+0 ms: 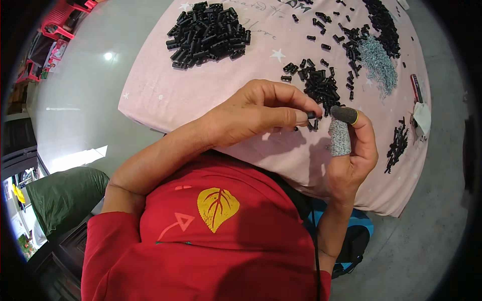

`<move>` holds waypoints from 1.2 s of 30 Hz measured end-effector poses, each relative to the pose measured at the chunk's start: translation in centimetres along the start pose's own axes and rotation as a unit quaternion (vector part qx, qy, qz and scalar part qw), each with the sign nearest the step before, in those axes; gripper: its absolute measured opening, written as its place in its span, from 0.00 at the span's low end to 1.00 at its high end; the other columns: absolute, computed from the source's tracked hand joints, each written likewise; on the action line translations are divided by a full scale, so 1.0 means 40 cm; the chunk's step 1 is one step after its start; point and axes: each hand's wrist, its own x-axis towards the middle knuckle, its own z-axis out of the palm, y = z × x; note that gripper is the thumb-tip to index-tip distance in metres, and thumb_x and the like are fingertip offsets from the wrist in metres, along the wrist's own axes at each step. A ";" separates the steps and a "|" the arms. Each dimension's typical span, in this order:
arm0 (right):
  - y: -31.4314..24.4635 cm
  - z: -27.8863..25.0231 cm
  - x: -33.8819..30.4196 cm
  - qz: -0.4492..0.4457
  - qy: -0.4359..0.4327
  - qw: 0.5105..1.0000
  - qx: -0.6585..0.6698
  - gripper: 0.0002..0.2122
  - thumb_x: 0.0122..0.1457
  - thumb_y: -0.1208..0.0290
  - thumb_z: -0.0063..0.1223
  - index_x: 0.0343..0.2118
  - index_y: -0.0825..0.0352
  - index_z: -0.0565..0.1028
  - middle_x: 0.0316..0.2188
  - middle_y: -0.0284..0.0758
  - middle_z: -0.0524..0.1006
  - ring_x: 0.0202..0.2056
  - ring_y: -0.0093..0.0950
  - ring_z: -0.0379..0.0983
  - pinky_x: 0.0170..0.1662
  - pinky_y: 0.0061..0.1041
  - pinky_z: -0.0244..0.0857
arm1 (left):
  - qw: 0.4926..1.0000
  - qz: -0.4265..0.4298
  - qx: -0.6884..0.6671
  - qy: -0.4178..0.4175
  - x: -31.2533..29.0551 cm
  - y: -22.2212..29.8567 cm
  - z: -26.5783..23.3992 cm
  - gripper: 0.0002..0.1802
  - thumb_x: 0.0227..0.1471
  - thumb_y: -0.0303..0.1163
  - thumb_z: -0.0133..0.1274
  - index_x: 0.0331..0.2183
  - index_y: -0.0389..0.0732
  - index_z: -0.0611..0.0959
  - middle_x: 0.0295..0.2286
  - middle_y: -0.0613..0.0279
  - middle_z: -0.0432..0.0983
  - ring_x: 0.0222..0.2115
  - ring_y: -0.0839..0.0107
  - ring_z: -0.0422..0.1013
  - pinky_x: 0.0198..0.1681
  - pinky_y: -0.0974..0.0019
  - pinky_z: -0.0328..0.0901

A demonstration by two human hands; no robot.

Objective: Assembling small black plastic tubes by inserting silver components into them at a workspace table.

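My left hand [261,113] pinches a small black cylindrical part [311,115] between thumb and forefinger, above the near edge of a small heap of similar black parts [321,83]. Close by on the right, my right hand [356,150] has its thumb and forefinger brought together. A grey textured wrap covers that thumb, and a dark finger cot with a yellow rim covers the forefinger. Whatever lies between those two fingertips is hidden or too small to make out. The two hands are slightly apart, over a pink cloth [281,155].
A large pile of black cylindrical parts [208,37] lies at the far left of the cloth. At the far right are small silvery pieces [379,65] beside tiny black pieces [384,27]. Thin black pieces [398,145] and a red slim tool [416,89] lie near the right edge.
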 end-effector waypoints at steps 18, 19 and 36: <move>0.009 0.015 -0.016 -0.046 0.022 0.999 0.004 0.13 0.64 0.77 0.49 0.50 0.72 0.76 0.47 0.34 0.77 0.41 0.19 0.74 0.41 0.16 0.67 | 0.947 -0.115 -0.299 -0.020 0.004 -0.011 0.013 0.14 0.63 0.29 0.58 0.49 0.37 0.81 0.39 0.57 0.84 0.34 0.78 0.77 0.32 0.78 0.70; 0.009 0.017 -0.017 -0.051 0.020 0.998 -0.009 0.13 0.64 0.77 0.49 0.50 0.73 0.75 0.48 0.35 0.77 0.42 0.20 0.74 0.43 0.16 0.67 | 0.933 -0.110 -0.340 -0.044 0.003 -0.019 0.012 0.14 0.63 0.29 0.57 0.49 0.37 0.80 0.39 0.58 0.83 0.34 0.78 0.77 0.33 0.78 0.71; 0.008 0.021 0.001 -0.138 0.043 0.986 -0.087 0.11 0.54 0.83 0.56 0.41 0.72 0.79 0.37 0.38 0.79 0.33 0.25 0.71 0.37 0.20 0.66 | 0.891 -0.116 -0.435 -0.058 0.002 -0.030 0.043 0.14 0.66 0.28 0.54 0.51 0.36 0.79 0.38 0.57 0.83 0.34 0.77 0.80 0.39 0.77 0.75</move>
